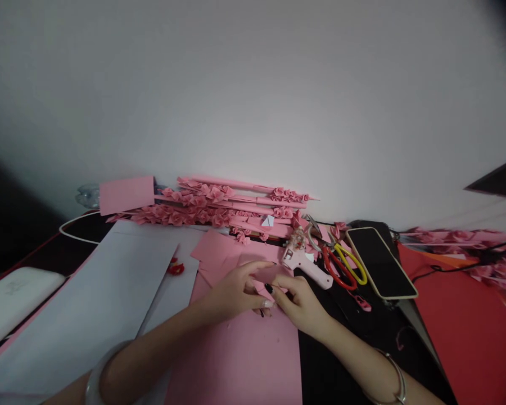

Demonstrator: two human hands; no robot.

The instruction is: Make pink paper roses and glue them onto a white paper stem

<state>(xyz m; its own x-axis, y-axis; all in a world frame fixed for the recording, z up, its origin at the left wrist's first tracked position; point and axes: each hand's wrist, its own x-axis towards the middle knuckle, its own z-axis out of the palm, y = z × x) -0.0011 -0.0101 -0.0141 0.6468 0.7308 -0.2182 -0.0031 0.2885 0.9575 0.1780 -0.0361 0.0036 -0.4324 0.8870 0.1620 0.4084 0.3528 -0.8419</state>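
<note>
Between my two hands is a small folded piece of pink paper (261,289), partly covered by the fingers. My left hand (242,289) pinches it from the left, thumb in front and fingers behind. From the right, my right hand (299,301) grips its other side with thumb and forefinger. Both hands are just above a large pink paper sheet (253,354). Loose pink paper pieces (213,247) lie behind my left hand. A pale pink glue gun (307,267) rests just beyond my right hand.
Pink paper flowers on stems (202,208) are piled along the wall. Red-and-yellow-handled pliers (349,264) and a phone (382,263) lie to the right, near red sheets (468,332). White paper (109,281) and a white box-like object (19,298) occupy the left.
</note>
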